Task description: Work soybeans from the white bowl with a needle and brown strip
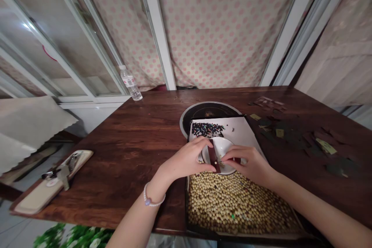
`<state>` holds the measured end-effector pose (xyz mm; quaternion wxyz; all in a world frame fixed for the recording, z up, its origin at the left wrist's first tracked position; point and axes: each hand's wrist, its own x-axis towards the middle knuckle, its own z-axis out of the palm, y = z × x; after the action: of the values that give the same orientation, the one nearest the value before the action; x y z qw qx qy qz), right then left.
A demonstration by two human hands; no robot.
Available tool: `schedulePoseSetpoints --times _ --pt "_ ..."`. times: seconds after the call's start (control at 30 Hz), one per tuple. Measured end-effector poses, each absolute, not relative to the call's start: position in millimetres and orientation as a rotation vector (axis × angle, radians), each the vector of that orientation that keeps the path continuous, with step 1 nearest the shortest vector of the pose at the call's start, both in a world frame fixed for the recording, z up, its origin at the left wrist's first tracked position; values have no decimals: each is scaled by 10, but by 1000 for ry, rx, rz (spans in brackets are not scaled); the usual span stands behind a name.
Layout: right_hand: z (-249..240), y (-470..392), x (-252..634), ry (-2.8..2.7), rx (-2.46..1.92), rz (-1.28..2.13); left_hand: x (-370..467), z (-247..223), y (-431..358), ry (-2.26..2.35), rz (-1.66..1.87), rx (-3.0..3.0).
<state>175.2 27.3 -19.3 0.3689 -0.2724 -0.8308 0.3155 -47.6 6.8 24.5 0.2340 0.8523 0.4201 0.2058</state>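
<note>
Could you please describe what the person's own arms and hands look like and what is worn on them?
Both forearms are bare, with no sleeves in view. The left hand has a bracelet of small pale beads around its wrist. The right hand shows no jewellery, watch or glove.

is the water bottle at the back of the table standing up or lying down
Upright: the water bottle stands cap-up at the table's far left edge.

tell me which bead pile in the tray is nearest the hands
The tan pile, filling the tray's near end right under both hands; the dark pile lies beyond the white bowl.
</note>
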Motion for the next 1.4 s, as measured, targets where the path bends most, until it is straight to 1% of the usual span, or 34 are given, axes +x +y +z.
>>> schedulePoseSetpoints --times 0.33,0.67,0.87,1.03,1.27,1.4 --pt "-198 274 1747 -2138 -675 793 -476 197 75 1206 576 2362" --pt "-198 272 1752 -2151 -689 798 -526 154 81 1251 507 2344" --pt "-202 304 1680 -2220 -669 736 -551 183 85 1271 495 2338" --pt "-201 349 1610 -2197 -740 679 -545 223 71 1240 457 2357" --pt "-208 353 1620 -2223 -741 765 -565 199 89 1210 512 2332" --pt "-194 341 1606 -2179 -806 720 -572 171 112 1192 543 2317"
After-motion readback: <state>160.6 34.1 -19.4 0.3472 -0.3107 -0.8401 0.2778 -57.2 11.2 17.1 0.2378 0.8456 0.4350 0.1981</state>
